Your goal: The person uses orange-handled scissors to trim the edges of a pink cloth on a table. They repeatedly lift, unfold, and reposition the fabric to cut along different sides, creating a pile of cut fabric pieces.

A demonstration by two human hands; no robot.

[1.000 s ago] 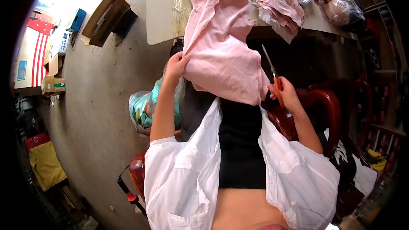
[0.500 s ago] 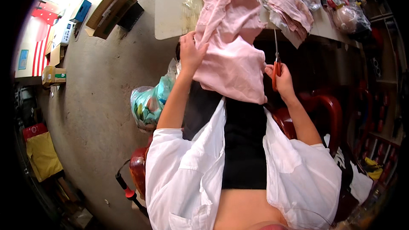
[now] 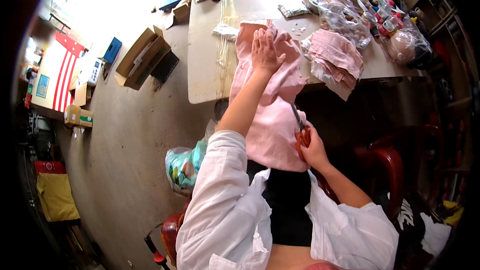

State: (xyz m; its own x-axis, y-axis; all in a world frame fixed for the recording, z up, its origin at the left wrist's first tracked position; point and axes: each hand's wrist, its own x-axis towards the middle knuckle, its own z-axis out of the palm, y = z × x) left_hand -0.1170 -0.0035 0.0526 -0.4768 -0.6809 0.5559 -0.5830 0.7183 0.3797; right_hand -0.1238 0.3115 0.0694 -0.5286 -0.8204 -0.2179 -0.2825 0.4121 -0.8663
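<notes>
The big, soft pink cloth [image 3: 272, 137] in the middle of the frame looks light and floppy, probably best held by its edges, while the left hand [image 3: 266, 54] lies flat on its top part and the right hand [image 3: 315, 151] grips orange-handled metal scissors [image 3: 303, 139].

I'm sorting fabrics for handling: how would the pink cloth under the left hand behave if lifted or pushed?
The pink cloth would likely flop, since it sags over the edge of the table. Pushed, it may bunch, judging by its soft folds.
</notes>
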